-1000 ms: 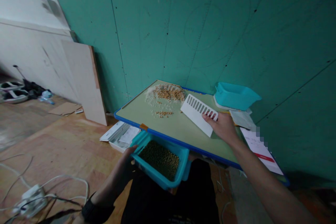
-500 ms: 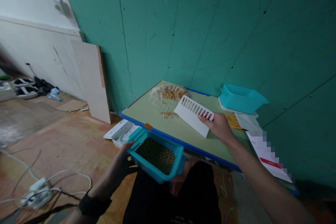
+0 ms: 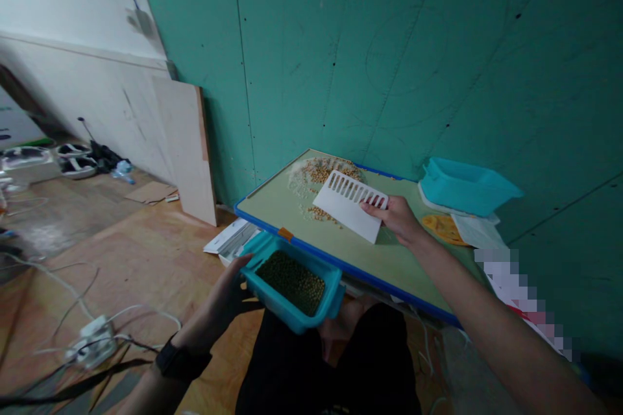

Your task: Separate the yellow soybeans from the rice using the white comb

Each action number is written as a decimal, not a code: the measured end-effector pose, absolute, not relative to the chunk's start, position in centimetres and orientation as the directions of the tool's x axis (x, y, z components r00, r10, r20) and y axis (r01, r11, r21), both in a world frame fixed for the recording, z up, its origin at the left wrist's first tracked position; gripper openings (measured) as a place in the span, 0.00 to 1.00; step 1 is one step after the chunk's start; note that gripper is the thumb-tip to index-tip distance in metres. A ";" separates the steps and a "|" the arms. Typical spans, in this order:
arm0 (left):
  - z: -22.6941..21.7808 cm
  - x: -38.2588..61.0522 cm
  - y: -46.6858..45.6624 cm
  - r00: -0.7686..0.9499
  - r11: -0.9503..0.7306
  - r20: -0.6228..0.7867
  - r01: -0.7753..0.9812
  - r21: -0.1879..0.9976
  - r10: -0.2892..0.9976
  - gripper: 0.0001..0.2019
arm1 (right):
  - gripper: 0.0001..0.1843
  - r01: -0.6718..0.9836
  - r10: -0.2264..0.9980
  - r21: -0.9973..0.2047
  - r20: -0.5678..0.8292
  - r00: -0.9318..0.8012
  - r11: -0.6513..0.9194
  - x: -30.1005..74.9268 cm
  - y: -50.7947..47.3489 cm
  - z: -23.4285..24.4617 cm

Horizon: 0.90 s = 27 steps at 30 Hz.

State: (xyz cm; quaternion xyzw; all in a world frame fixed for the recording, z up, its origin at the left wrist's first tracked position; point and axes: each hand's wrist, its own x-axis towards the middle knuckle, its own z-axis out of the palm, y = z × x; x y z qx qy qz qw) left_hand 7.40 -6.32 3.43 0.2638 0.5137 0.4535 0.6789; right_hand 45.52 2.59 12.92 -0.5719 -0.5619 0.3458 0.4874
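My left hand (image 3: pixel 228 292) grips the left end of a teal bin (image 3: pixel 291 286) filled with green beans, held below the front edge of a small blue-rimmed table (image 3: pixel 341 246). My right hand (image 3: pixel 396 217) pinches the corner of a white slotted card (image 3: pixel 349 213) that lies tilted on the tabletop. The card's far end reaches a scatter of yellow beans and white grains (image 3: pixel 321 175) at the table's back left corner.
A second teal bin (image 3: pixel 464 187) sits upside down at the table's back right, with papers and a yellow disc (image 3: pixel 444 227) beside it. A green wall stands behind. A plywood board (image 3: pixel 187 149) leans left. Cables and a power strip (image 3: pixel 92 340) lie on the wooden floor.
My right hand has slid the slotted card left and away, toward the yellow beans. The teal bin has stayed under the table edge. My view has swung slightly left.
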 end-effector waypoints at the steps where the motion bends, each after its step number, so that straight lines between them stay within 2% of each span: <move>1: 3.4 7.3 -6.2 0.057 0.452 -0.462 -0.341 0.824 0.885 0.29 | 0.31 0.291 0.984 -0.952 0.135 0.115 0.097 45.4 3.0 13.0; 5: 3.6 6.9 -5.9 0.051 0.449 -0.460 -0.343 0.825 0.886 0.33 | 0.29 0.236 0.997 -0.972 0.040 0.072 0.022 44.9 4.6 13.4; 14: 4.1 6.4 -6.6 0.141 0.432 -0.408 -0.299 0.851 0.902 0.29 | 0.19 0.052 0.992 -0.990 -0.130 0.008 -0.130 43.7 7.5 13.2; 20: 4.2 6.3 -6.5 0.151 0.470 -0.445 -0.308 0.827 0.883 0.28 | 0.15 0.033 0.981 -0.982 -0.189 -0.048 -0.188 43.5 8.0 12.9; 27: 4.5 6.5 -6.4 0.132 0.486 -0.470 -0.325 0.811 0.873 0.29 | 0.17 0.022 0.977 -0.980 -0.199 -0.083 -0.197 43.3 7.4 13.3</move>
